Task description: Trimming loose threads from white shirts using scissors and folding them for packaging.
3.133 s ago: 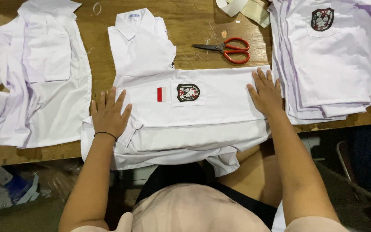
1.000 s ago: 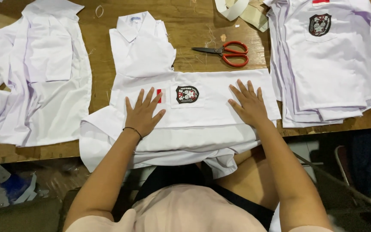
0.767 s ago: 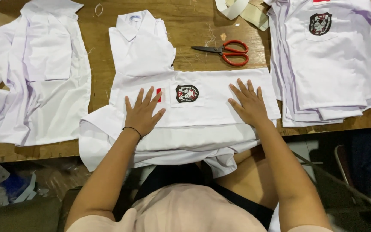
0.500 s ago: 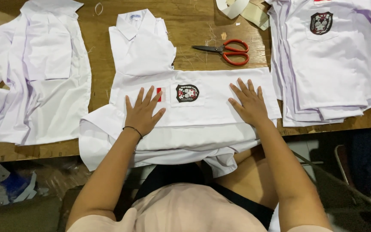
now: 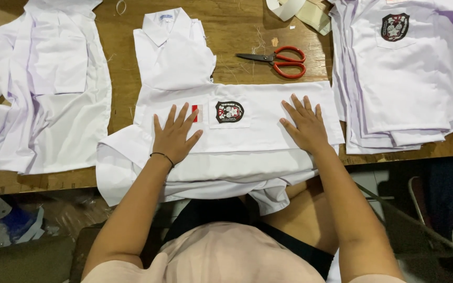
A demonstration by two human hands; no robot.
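A white shirt (image 5: 258,131) lies folded sideways across the wooden table (image 5: 237,36), its pocket carrying a dark round badge (image 5: 229,111) and a small red strip. My left hand (image 5: 173,135) presses flat on the shirt just left of the badge, fingers spread, a thin black band on the wrist. My right hand (image 5: 304,124) rests flat on the shirt's right end, fingers apart. Neither hand holds anything. The shirt's lower layers hang over the table's near edge towards my lap.
Another white shirt (image 5: 174,47) lies collar-up behind the folded one. Red-handled scissors (image 5: 281,60) sit at the back centre. A stack of badged white shirts (image 5: 399,73) fills the right side. A loose white shirt (image 5: 43,89) spreads on the left.
Since 3.1 s ago both hands slid inward along the shirt, from its outer ends towards the badge. Over the last second they have stayed still.
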